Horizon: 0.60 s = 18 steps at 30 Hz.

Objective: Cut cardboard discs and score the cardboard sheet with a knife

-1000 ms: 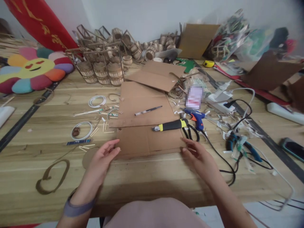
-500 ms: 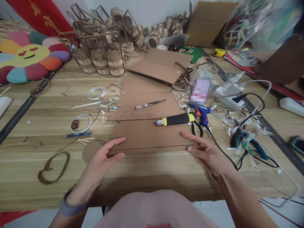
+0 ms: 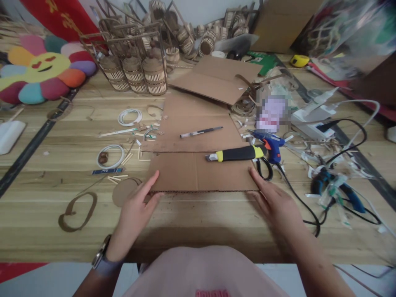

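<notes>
My left hand point(image 3: 137, 212) holds the left near corner of a brown cardboard piece point(image 3: 173, 175), with the index finger on its top and the thumb at the near edge. At the right near corner, my right hand point(image 3: 275, 202) grips the same piece in a similar way. Its corrugated near edge faces me. A black and yellow utility knife point(image 3: 238, 154), blade out, lies across the right side of the cardboard. Farther back, a pen point(image 3: 201, 132) rests on another cardboard sheet point(image 3: 198, 109).
A blue glue gun point(image 3: 272, 144), a power strip point(image 3: 312, 121) and loose cords lie to the right, beside blue-handled pliers point(image 3: 354, 200). Tape rings point(image 3: 130, 117) and small sticks lie left. Small bamboo baskets point(image 3: 154, 76) stand at the back near a flower cushion point(image 3: 49, 68).
The narrow strip along the cardboard's near edge no longer shows on top; the corrugated edge faces me instead. My right fingers have shifted around the right corner. The view has moved slightly.
</notes>
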### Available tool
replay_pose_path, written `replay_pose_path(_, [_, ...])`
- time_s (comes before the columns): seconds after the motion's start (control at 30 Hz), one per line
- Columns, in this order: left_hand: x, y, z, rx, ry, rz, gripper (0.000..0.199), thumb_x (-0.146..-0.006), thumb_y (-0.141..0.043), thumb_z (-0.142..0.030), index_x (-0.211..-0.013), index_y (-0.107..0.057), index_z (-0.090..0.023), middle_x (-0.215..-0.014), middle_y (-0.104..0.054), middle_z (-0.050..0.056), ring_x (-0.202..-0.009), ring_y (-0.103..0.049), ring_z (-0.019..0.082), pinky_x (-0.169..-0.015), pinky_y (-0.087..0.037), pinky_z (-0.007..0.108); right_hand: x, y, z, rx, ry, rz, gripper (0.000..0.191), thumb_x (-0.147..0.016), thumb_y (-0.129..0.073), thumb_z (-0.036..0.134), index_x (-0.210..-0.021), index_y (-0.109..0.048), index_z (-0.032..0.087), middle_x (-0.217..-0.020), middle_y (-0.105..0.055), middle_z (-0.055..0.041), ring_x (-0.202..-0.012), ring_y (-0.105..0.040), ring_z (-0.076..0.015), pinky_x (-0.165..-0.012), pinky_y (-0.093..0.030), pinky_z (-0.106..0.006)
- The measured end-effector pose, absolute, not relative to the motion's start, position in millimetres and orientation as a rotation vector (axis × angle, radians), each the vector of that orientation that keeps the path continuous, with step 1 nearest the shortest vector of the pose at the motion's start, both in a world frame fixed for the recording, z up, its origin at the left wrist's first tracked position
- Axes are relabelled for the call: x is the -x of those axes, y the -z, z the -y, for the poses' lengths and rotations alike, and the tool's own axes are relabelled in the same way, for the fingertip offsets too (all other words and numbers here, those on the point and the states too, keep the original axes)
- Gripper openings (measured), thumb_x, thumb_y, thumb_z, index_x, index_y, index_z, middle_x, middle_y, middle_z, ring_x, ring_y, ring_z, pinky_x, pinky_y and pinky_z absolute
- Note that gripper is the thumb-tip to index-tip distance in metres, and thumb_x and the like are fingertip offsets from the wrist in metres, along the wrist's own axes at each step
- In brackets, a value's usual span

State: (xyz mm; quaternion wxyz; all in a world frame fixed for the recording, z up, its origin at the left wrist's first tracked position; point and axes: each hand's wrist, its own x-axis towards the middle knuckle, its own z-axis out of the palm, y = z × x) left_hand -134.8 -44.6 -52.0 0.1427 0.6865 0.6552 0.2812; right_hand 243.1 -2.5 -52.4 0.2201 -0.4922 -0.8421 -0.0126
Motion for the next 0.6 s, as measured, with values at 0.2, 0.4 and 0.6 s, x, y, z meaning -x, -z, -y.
replay_pose_path(0.2, [130.8,43.7,41.2,-2.655,-0.607,-2.174,0.03,-0.098,-0.057,-0.024,-0.124,-0.071,-0.019,-0.118,-0.07,0.021,-0.095,-0.073,0.034,-0.071,-0.059,0.044,-233.2,53.6,6.8,1.478,0.599,2.216,0.063,-0.099,-0.057,0.021,-0.159,-0.04,0.029,-0.102,-0.07,-0.0117,-0.075,-0.066,-0.0246,-0.063,-0.051,-0.034])
replay_pose_path(0.4, [136.3,38.2,38.2,-3.042,-0.769,-1.64,0.052,-0.093,-0.054,-0.001,-0.144,-0.051,-0.007,-0.124,-0.073,0.018,-0.125,-0.065,0.03,-0.104,-0.054,0.044,-235.8,51.6,8.5,1.26,0.685,2.245,0.077,-0.097,-0.06,0.011,-0.164,-0.028,0.03,-0.108,-0.072,-0.0086,-0.095,-0.066,-0.0254,-0.088,-0.048,-0.039])
replay_pose_path(0.6, [137.5,39.7,46.6,-3.2,-0.542,-1.303,0.046,-0.101,-0.043,-0.003,-0.144,-0.054,-0.013,-0.129,-0.074,0.011,-0.124,-0.067,0.024,-0.104,-0.053,0.036,-245.3,57.6,17.9,1.187,0.402,2.373,0.069,-0.1,-0.054,0.011,-0.162,-0.031,0.03,-0.114,-0.073,-0.0097,-0.095,-0.069,-0.0232,-0.081,-0.052,-0.036])
